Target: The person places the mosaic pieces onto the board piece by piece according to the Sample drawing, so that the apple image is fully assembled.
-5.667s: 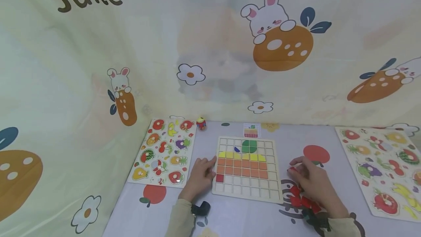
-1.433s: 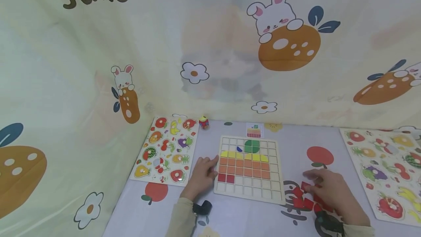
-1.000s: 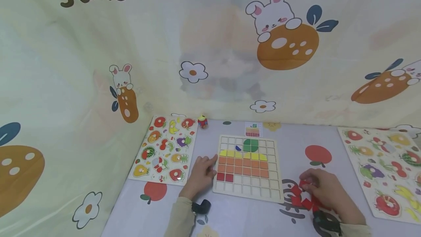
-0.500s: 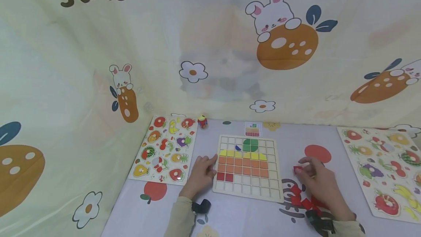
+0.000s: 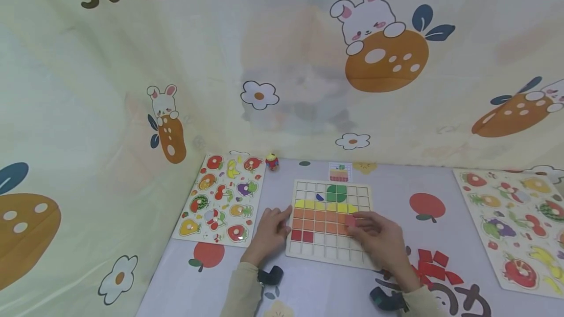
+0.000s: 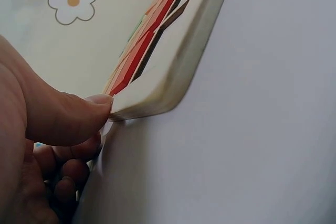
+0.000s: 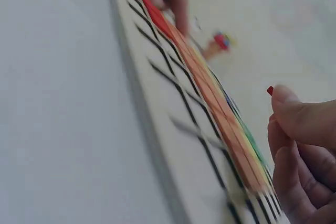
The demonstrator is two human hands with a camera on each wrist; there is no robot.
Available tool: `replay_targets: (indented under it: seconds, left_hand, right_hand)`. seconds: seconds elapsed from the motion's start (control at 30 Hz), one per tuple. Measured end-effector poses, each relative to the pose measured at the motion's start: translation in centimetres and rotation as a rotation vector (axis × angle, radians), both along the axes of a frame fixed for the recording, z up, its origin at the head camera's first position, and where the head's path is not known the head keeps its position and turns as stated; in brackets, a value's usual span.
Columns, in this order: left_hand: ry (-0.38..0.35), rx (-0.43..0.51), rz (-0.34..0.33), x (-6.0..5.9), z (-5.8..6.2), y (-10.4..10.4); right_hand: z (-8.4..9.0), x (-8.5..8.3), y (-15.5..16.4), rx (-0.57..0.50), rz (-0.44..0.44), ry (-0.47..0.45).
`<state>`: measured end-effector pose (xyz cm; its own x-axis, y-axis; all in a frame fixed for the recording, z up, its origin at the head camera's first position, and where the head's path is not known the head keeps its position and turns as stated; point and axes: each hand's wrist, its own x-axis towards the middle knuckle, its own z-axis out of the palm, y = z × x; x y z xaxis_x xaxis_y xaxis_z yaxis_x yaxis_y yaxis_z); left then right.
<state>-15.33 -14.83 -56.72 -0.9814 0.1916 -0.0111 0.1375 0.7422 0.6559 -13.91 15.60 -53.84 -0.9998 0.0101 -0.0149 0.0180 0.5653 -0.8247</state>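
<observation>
My right hand (image 5: 382,239) pinches a red square tile (image 5: 350,220) between thumb and fingers, above the right end of the orange rows on the wooden grid board (image 5: 330,252). In the right wrist view the red tile (image 7: 270,91) shows only as a small corner at the fingertips. The board holds green, blue, yellow and orange pieces, plus two red tiles (image 5: 301,236) at the left of the row under the orange ones. My left hand (image 5: 268,233) touches the board's left edge; in the left wrist view its thumb (image 6: 68,116) presses near a corner, other fingers loosely bent.
Several loose red pieces (image 5: 432,269) lie to the right of the board. A small pattern card (image 5: 340,172) and a toy figure (image 5: 271,162) stand behind it. Fruit puzzle boards lie at the left (image 5: 220,199) and right (image 5: 515,231). A printed cloth (image 5: 304,126) hangs behind.
A second red tile has joined the first on the board. My right hand has since picked another from the loose pieces and carried it left over the board. The left hand stays put.
</observation>
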Motion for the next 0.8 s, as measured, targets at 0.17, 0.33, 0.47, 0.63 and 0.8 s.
replay_targets:
  seconds: [0.17, 0.33, 0.47, 0.63, 0.8]
  left_hand:
    - [0.006, 0.000, -0.003, 0.0, 0.1, 0.1]
    - [-0.001, 0.002, 0.001, 0.1, 0.2, 0.0]
    - [-0.008, -0.003, 0.006, 0.1, 0.4, 0.0]
    - [-0.009, 0.009, 0.007, 0.2, 0.6, 0.1]
    - [0.005, 0.009, -0.001, 0.1, 0.4, 0.1]
  right_hand:
    - [-0.7, 0.8, -2.7, -0.009, 0.111, 0.072]
    - [-1.3, 1.2, -4.6, 0.041, 0.163, 0.120]
    - [-1.3, 1.5, -5.7, 0.141, 0.155, 0.111]
    - [-1.1, 1.7, -6.2, 0.238, 0.147, 0.128]
    - [-1.0, 1.7, -6.2, 0.240, 0.133, 0.153]
